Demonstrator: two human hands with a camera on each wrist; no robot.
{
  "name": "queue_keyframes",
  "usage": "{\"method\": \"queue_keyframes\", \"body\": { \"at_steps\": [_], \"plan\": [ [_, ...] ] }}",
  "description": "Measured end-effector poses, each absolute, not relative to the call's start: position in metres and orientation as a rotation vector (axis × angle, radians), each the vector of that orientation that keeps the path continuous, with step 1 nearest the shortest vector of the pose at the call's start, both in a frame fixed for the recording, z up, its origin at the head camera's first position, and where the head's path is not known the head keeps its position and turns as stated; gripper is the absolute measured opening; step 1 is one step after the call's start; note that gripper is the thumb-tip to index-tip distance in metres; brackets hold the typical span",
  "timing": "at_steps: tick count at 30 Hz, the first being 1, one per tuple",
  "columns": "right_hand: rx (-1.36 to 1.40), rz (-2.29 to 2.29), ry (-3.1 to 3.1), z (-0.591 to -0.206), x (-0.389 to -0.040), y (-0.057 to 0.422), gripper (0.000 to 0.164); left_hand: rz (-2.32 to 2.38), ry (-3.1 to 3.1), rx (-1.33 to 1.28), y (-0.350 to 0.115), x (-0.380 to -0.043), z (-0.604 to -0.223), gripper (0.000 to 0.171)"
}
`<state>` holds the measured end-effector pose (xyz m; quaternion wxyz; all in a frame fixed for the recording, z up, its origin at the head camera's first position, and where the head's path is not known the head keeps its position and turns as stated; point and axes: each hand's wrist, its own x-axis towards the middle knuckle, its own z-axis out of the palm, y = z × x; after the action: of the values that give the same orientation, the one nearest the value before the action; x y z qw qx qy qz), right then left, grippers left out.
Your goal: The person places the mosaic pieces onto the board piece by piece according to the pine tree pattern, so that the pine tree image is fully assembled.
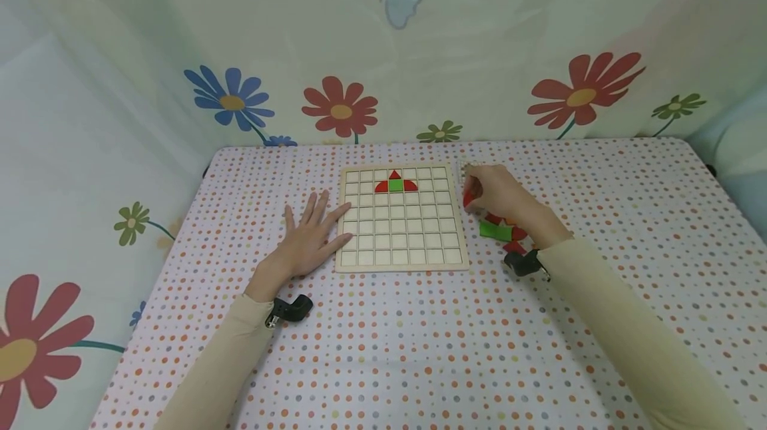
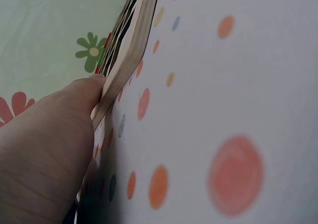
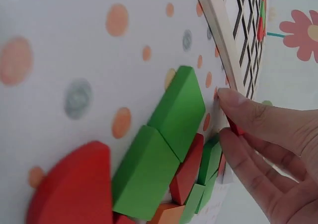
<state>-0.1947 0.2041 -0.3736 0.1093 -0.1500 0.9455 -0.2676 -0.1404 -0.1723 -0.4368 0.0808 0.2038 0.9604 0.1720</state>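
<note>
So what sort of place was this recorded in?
Probably a makeshift recording booth: flower-printed fabric hangs behind and to the left of a dotted tabletop, and the person wears black wrist cameras.

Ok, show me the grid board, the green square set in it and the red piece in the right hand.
Grid board (image 1: 398,225): head view, a bare cell near its middle.
Green square (image 1: 395,185): head view, middle of its face.
Red piece (image 1: 467,200): head view, its exposed side.

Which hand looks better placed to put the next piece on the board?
Probably the right hand: it pinches a red piece just right of the board, close to the loose pieces. The left hand holds no piece; it touches the board's left edge, across from those pieces.
</note>
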Motion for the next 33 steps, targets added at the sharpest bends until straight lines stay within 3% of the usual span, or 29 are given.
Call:
{"method": "queue_keyframes", "body": {
  "at_steps": [14, 27, 33],
  "plan": [
    [-0.594, -0.864, 2.797, -0.367, -0.191, 0.175, 0.004, 0.531, 2.863, 0.594, -0.178, -0.141, -0.439, 0.068],
    [-0.834, -1.115, 2.609, -0.378, -0.215, 0.098, 0.011, 0.519, 2.842, 0.592, -0.175, -0.142, -0.440, 0.069],
    [-0.793, -1.142, 2.595, -0.381, -0.224, 0.071, 0.013, 0.520, 2.842, 0.588, -0.175, -0.143, -0.438, 0.069]
  ]
}}
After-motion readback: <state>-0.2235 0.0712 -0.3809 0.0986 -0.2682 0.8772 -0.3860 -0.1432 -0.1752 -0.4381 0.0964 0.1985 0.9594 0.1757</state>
